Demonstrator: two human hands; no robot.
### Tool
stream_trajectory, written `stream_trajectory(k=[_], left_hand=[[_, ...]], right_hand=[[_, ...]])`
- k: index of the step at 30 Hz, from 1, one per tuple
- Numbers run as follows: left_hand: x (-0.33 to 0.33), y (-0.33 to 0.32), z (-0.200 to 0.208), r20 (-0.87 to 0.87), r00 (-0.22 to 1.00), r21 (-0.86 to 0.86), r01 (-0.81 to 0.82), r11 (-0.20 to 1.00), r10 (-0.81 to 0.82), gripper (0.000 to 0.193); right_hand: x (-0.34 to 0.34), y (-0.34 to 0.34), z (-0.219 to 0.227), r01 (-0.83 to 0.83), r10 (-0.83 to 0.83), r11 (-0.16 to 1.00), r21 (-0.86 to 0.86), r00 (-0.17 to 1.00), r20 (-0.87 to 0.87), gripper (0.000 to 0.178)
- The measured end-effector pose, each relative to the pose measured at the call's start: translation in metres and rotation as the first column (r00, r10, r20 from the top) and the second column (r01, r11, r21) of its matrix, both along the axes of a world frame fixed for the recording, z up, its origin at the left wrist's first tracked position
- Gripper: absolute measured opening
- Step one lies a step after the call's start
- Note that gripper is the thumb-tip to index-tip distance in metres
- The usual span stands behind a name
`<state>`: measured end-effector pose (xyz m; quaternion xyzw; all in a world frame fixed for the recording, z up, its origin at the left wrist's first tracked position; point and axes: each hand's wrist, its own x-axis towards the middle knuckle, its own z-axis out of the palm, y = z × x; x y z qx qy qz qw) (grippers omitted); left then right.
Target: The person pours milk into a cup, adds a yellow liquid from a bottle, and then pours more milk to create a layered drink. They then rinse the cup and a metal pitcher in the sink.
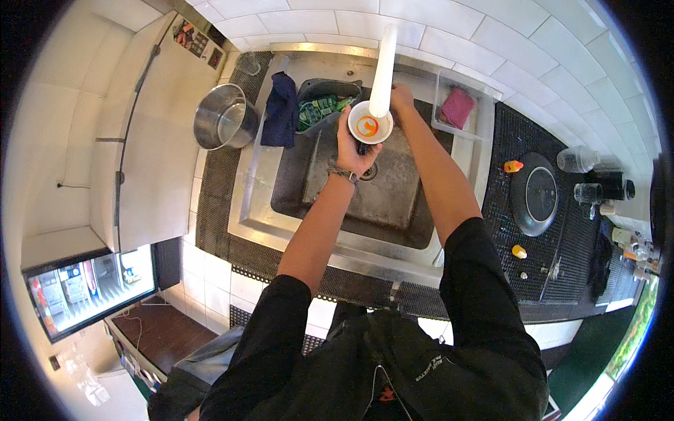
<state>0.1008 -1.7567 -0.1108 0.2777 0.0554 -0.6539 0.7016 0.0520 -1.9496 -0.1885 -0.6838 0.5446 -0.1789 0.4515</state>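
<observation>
A white cup (pixel 354 133) with an orange-red mark inside sits in my left hand (pixel 357 156), fingers wrapped round its side. The cup's mouth is right under the end of the white faucet spout (pixel 383 70); whether water runs cannot be made out. Something dark shows below the cup by my thumb. My right hand (pixel 402 98) is reaching to the back of the sink, just right of the spout; its fingers are mostly hidden, and what they touch does not show. Both hands are above the dark-bottomed metal sink (pixel 393 200).
Left of the sink stand a steel pot (pixel 223 123), a dark blue cloth (pixel 281 109) and a grey tub (pixel 319 90) with green packets. A clear bin (pixel 481 125) holds a pink cloth (pixel 458 107). A black pan-like dish (pixel 535 193) and small yellow items lie on the right mat.
</observation>
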Motion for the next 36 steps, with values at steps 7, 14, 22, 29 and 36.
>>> stream_trajectory(k=[7,14,22,29,36], left_hand=[[0.001,-0.008,-0.001,-0.022,0.999,0.087,0.049,0.995,-0.047,0.052],[0.003,-0.006,-0.003,-0.079,0.997,0.082,0.027,0.996,-0.021,0.051],[0.000,-0.010,-0.004,-0.064,0.996,0.045,0.057,0.997,-0.054,0.053],[0.001,-0.007,-0.004,-0.109,0.992,0.004,0.062,0.998,-0.061,0.052],[-0.007,-0.011,-0.003,-0.110,0.991,-0.021,0.074,0.997,-0.076,0.054]], right_hand=[[0.002,-0.017,-0.032,0.052,-0.077,0.989,-0.137,0.980,-0.182,0.058],[0.003,0.001,0.008,0.007,-0.018,0.998,-0.056,0.982,-0.187,0.067],[0.002,-0.010,-0.013,0.017,-0.048,0.993,-0.113,0.960,-0.277,0.065],[0.005,-0.008,-0.015,-0.012,-0.019,0.993,-0.117,0.964,-0.264,0.065],[-0.007,-0.012,-0.042,0.071,-0.157,0.962,0.265,0.934,0.322,0.050]])
